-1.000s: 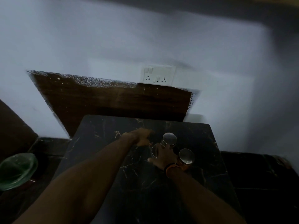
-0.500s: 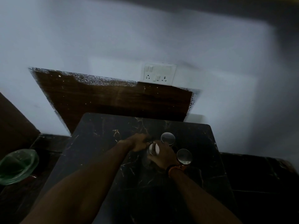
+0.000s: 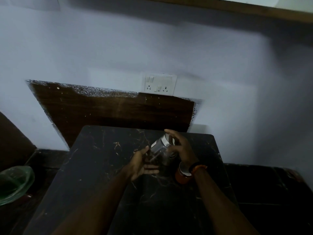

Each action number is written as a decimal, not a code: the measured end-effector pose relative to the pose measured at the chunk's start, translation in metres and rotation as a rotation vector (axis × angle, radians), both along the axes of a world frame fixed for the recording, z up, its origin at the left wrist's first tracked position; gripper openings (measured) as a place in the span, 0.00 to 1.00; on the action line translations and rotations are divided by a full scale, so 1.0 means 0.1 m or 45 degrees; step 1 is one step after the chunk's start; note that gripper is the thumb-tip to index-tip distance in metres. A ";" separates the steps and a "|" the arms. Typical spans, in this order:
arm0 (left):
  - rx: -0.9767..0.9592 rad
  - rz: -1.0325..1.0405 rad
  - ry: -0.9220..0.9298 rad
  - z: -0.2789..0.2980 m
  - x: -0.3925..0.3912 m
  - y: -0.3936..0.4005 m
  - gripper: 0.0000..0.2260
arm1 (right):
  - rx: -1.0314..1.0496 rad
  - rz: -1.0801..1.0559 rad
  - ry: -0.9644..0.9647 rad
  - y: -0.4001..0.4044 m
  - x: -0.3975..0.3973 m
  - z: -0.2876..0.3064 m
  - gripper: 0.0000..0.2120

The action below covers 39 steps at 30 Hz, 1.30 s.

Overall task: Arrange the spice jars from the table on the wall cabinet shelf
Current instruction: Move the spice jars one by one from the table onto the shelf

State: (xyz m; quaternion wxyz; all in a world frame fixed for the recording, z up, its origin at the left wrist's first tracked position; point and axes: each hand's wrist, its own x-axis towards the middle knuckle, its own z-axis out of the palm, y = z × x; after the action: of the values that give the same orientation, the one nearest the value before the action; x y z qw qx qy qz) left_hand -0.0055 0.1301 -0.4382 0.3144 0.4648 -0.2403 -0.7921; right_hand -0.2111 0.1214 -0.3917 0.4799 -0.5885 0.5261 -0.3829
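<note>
A clear glass spice jar (image 3: 158, 148) with a silver lid is tilted above the dark marble table (image 3: 94, 167). My left hand (image 3: 141, 164) cups its base from below, palm up. My right hand (image 3: 182, 147) curls around the lid end, thumb over the top and fingers behind it. Just below my right wrist, a second jar (image 3: 183, 174) with reddish contents and a silver lid stands on the table. Another lid edge (image 3: 173, 155) shows under my right palm, mostly hidden. The wooden underside of the wall cabinet (image 3: 237, 8) runs along the top edge.
A white socket panel (image 3: 160, 84) sits on the pale wall above a dark wooden board (image 3: 110, 112). A green glass bowl (image 3: 14, 183) lies low at the far left. Dark floor or bench surrounds the table on both sides.
The jar that my right hand gripped upright on the table is now lifted and tilted, with my left hand under its base. My view has tipped up, showing the cabinet edge.
</note>
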 end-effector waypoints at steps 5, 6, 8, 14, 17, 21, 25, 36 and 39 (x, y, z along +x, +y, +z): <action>-0.010 0.192 0.428 0.09 -0.07 0.00 0.22 | -0.029 0.003 -0.239 -0.11 -0.07 0.14 0.31; -0.048 0.211 0.488 0.12 -0.10 0.00 0.23 | -0.039 -0.026 -0.271 -0.13 -0.07 0.15 0.29; -0.147 0.239 0.559 0.17 -0.15 0.01 0.26 | -0.076 -0.086 -0.326 -0.16 -0.06 0.18 0.24; -0.385 0.210 0.531 0.41 -0.37 0.01 0.30 | -0.075 -0.222 -0.356 -0.25 -0.05 0.35 0.27; -0.496 0.255 0.487 0.52 -0.46 -0.02 0.30 | -0.049 -0.253 -0.341 -0.27 -0.07 0.51 0.37; -0.558 0.311 0.438 0.66 -0.56 -0.08 0.34 | -0.110 -0.275 -0.297 -0.28 -0.13 0.71 0.41; -0.619 0.280 0.519 0.84 -0.65 -0.13 0.34 | -0.170 -0.287 -0.293 -0.32 -0.19 0.96 0.45; -0.828 0.191 0.513 1.48 -0.79 -0.31 0.32 | -0.363 -0.293 -0.266 -0.37 -0.31 1.70 0.31; -0.863 0.180 0.521 1.68 -0.85 -0.37 0.33 | -0.390 -0.284 -0.295 -0.40 -0.37 1.89 0.27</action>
State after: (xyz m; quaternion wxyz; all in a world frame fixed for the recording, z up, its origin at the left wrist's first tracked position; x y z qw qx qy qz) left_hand -0.0904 0.0931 -0.2706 0.5451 0.1829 -0.3879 -0.7204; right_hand -0.2483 0.0815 -0.2024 0.3968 -0.5447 0.4649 -0.5742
